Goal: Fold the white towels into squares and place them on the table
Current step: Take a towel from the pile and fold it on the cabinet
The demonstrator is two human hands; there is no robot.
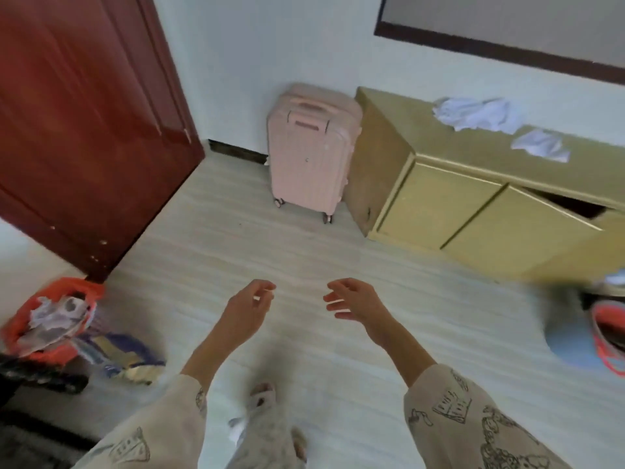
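White towels (473,114); yellow cabinet (439,204); pink suitcase (309,154); dark red door (84,123); orange bag (50,316).

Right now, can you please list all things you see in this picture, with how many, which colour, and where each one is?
towels: two, white, crumpled, on top of the cabinet, at right
cabinet: one, yellow, against the wall at right, one door ajar
suitcase: one, pink, upright on the floor, left of the cabinet
door: one, dark red, at left
bag: one, orange, on the floor at lower left, with pale crumpled stuff inside
floor: pale, striped
frame: one, dark, on the wall at upper right
sleeves: two, cream with dark prints, at bottom
hands: left and right, both empty, fingers loosely curled, above the floor
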